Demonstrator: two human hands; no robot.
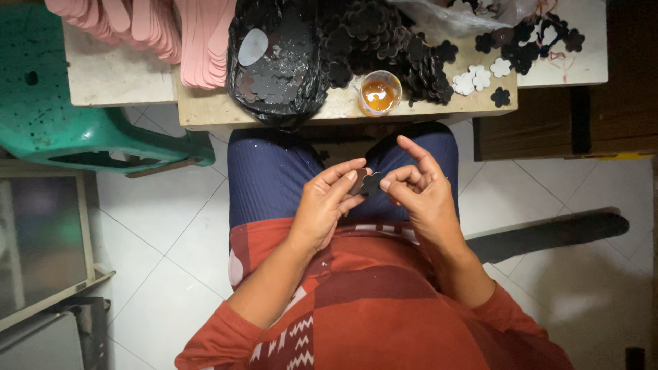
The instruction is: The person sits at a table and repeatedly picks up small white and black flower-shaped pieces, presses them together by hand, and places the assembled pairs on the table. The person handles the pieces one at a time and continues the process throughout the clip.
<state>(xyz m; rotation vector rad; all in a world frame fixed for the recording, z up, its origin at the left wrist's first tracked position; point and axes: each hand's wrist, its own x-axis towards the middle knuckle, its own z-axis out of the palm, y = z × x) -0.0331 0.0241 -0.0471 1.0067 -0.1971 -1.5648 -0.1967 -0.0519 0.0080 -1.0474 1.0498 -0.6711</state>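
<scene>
Black flower cutout [371,182] pinched between left hand [329,202] and right hand [419,192]

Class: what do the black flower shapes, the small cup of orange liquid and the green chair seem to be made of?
Flower shapes: probably thin foam or felt sheet, matte; they lie flat and cleanly die-cut, some white. The one held between left hand and right hand looks thin.
Cup: clear plastic or glass; the orange shows through the wall.
Chair: moulded plastic, slightly glossy, one smooth piece.
</scene>
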